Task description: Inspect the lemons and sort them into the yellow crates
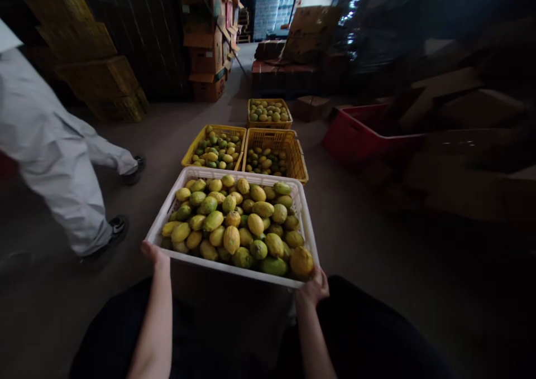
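Note:
A white plastic crate [234, 270] full of yellow-green fruit [231, 239], which look like lemons, is right in front of me. My left hand [156, 254] grips its near left corner. At the near right corner my right hand [313, 287] is closed around the rim. The undersides of both hands are hidden by the crate. Just beyond it stand two yellow crates, one on the left [188, 154] heaped with the same kind of fruit and one on the right [302, 167] filled lower. A third yellow crate [268, 125] with fruit sits behind them.
On the left a person in pale trousers [54, 156] stands close by, near stacked yellow crates [96, 77]. A red bin [355, 139] and cardboard [469, 161] lie to the right. Cardboard boxes [205, 61] are piled at the back beside a loaded pallet [285, 77].

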Demonstrator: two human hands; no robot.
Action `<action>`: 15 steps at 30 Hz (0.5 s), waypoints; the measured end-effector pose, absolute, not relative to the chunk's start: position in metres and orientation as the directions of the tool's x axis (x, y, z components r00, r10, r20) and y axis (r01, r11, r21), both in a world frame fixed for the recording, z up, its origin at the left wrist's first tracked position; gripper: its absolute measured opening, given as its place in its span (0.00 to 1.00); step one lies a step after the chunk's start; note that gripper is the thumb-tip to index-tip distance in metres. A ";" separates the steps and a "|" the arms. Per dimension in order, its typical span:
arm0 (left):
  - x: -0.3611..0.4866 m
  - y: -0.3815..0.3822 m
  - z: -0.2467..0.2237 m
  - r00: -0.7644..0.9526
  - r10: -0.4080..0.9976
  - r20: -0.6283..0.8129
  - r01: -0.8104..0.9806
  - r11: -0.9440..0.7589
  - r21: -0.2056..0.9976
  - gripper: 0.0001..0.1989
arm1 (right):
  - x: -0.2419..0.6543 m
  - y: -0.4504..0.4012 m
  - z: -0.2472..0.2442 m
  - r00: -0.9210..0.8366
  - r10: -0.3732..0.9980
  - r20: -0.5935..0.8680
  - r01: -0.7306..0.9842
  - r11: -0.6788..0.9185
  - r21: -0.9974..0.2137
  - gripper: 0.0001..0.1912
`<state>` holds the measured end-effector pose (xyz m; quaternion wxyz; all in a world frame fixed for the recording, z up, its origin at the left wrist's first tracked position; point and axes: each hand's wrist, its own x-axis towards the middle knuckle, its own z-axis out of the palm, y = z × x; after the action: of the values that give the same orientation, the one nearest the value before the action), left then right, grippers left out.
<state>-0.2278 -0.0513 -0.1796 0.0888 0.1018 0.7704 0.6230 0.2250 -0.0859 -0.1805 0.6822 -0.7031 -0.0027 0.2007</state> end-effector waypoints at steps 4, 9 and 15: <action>-0.223 -0.055 -0.157 -0.984 0.159 -0.082 -0.036 0.272 0.961 0.16 | 0.234 -0.094 -0.151 0.920 0.339 -0.197 -0.165 -0.121 -0.979 0.32; -0.191 -0.053 -0.104 -0.989 0.123 0.086 0.118 0.282 0.952 0.18 | 0.232 -0.051 -0.079 0.768 0.637 0.066 0.162 -0.094 -0.982 0.29; -0.118 -0.064 -0.018 -0.176 0.980 0.091 0.468 0.002 0.884 0.12 | 0.174 0.050 -0.045 0.184 0.979 0.090 0.431 0.002 -0.902 0.14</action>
<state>-0.1184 -0.0640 -0.0180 0.3029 0.5658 0.6396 0.4230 0.1740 0.0498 -0.0447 0.4370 -0.6331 -0.5567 0.3134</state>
